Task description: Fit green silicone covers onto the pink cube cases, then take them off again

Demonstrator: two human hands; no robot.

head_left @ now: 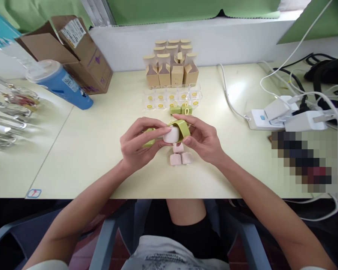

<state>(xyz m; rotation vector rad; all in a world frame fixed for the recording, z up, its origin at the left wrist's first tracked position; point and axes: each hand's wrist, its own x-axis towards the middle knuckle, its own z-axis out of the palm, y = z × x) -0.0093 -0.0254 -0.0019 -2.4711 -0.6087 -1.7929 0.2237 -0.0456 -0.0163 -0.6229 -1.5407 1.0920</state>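
Observation:
My left hand (139,140) pinches a small white rounded block (171,134), which looks like an earbud case. A glossy green cover (183,128) is gripped between the fingers of my right hand (205,138). The white block sits at the cover's open side, partly inside it. Another green piece (150,137) shows behind my left fingers; whether they touch it I cannot tell. Just beyond my hands lie two green covers (175,109) with pale loops. Below them, close to me, are three pale pink blocks (175,159), one partly hidden by my fingers.
Clear plastic boxes (160,98) with yellow stickers stand in rows ahead, before several open small cartons (165,73). At left are a blue cup (64,86), a cardboard box (97,71) and clear-wrapped items (12,108). A power strip (260,120) with white cables lies right.

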